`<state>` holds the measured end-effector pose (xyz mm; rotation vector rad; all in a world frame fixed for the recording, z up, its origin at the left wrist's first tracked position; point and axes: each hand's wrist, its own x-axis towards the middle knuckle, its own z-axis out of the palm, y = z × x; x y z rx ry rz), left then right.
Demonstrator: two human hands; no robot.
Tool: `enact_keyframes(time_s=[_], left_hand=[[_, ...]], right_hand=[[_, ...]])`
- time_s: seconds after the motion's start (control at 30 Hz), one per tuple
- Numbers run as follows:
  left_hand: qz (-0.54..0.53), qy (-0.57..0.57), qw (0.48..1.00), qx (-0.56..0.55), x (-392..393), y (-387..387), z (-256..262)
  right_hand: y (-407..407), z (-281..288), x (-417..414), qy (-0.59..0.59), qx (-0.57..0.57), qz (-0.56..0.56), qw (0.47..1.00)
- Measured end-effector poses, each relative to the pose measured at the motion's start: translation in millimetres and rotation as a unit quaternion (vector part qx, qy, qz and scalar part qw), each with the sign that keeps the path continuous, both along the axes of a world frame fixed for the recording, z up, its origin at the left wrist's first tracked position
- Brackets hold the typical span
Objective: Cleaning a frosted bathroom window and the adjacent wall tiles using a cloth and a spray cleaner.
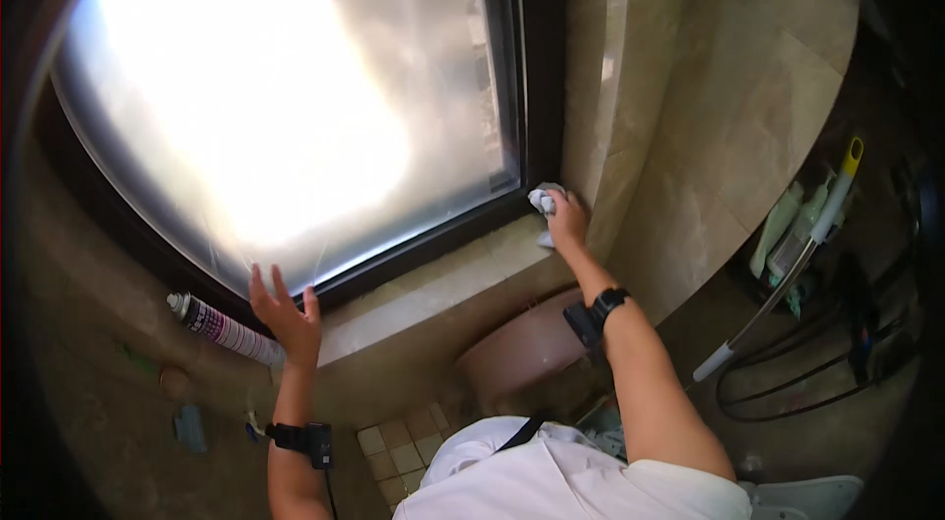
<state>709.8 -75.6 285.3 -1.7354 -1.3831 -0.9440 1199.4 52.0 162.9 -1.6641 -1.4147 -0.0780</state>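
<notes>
A dark-framed window (413,246) with bright, cloudy-looking glass fills the upper left of the head view. My right hand (569,219) grips a crumpled white cloth (545,201) against the lower right corner of the frame, and a loose end of it hangs over the stone sill (472,263). My left hand (289,320) has its fingers spread near the bottom edge of the glass; whether the fingertips touch it, I cannot tell. Just left of that hand, a spray can (225,329) with a white nozzle leans at a slant by the sill. Both wrists wear black strapped devices.
Below the sill is a pink basin (520,346). At the right, a pole with a yellow-tipped handle (838,187) leans beside bottles (801,228) and black hoses (790,380). A small tap (253,425) and a blue-grey cloth (191,429) are at lower left.
</notes>
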Motion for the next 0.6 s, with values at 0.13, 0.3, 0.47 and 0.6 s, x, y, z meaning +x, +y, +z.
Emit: enact_keyframes(time_s=[0.13,0.3,0.47,0.6], left_hand=[[-0.063,0.001,0.998,-0.020,70.2,29.2,31.4],[-0.162,0.041,0.985,-0.035,166.6,66.0,84.6],[-0.211,0.138,0.968,-0.012,236.2,91.7,157.1],[-0.227,0.237,0.942,0.075,283.0,117.3,232.5]], right_hand=[[-7.6,66.7,-28.0,0.002,0.201,0.039,0.979],[11.4,57.8,-18.6,-0.042,0.211,0.027,0.976],[10.5,-6.6,-17.4,-0.002,0.137,0.056,0.989],[2.0,-32.8,-10.6,0.075,-0.035,0.125,0.989]])
